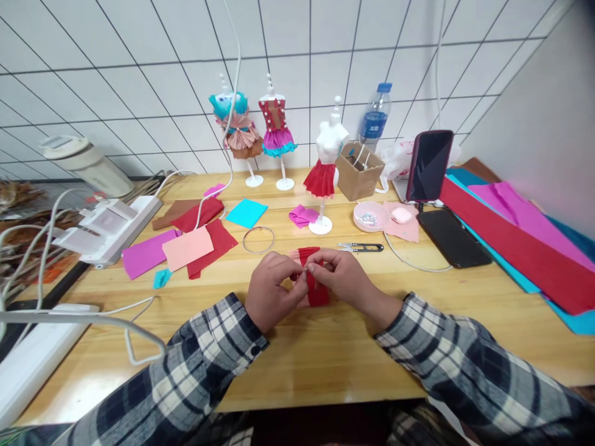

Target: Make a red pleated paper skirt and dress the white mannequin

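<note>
My left hand (277, 290) and my right hand (343, 277) meet at the middle of the wooden table, fingertips pinched together over a piece of red crepe paper (318, 293) with pink paper beside it. Whatever sits between the fingertips is too small to make out. Just behind my right hand lies a pair of black-handled thread snips (367, 248). A wire ring (258, 240) rests behind my left hand. Farther back, a white mini mannequin (331, 144) on a stand wears a red skirt (320, 178).
Two dressed mannequins (277, 124) stand at the wall beside a hanging cable. Paper pieces (188, 248) and a power strip (116, 232) lie left. Rightward are a pink dish (372, 216), cardboard box (359, 176), phone (431, 166), black device (453, 238) and paper strips (520, 241).
</note>
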### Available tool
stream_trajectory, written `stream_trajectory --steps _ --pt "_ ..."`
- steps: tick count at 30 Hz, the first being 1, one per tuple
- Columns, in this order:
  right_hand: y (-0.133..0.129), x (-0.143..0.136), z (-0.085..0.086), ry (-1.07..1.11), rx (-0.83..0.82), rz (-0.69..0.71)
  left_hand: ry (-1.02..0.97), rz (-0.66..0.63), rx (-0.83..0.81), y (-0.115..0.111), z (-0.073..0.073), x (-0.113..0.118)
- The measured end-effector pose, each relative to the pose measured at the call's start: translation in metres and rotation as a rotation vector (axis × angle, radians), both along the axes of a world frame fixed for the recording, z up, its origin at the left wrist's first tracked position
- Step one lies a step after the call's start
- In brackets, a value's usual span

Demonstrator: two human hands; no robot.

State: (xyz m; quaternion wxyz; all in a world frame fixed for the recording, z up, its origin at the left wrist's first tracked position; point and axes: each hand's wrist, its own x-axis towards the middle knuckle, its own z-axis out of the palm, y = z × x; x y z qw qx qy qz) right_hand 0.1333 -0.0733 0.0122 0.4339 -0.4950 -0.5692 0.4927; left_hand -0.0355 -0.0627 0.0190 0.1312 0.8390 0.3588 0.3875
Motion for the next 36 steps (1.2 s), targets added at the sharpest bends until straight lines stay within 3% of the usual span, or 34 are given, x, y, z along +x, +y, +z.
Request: stream_trajectory --steps 3,8,18,25,32,36 --pt "0.002 0.004 0.000 0.093 -0.098 0.027 -0.019 -0.016 -0.021 0.001 0.000 -0.001" --pt "0.003 0.008 0.001 0.124 -0.108 0.016 -0.031 -0.094 -0.114 0.001 0.001 -0.004" --pt "-0.001 0.004 0.001 -0.101 0.184 -0.032 -0.024 0.016 -0.095 0.004 -0.002 0.002" --pt "-0.002 0.007 -0.001 -0.074 0.188 -0.151 -0.015 0.030 -0.124 0.010 0.004 0.014" --pt "-0.005 0.010 0.003 -0.160 0.400 -0.182 0.024 0.026 -0.129 0.015 0.001 0.016" --pt "-0.007 0.013 0.007 -0.147 0.419 -0.271 -0.038 0.054 -0.147 0.013 0.001 0.012"
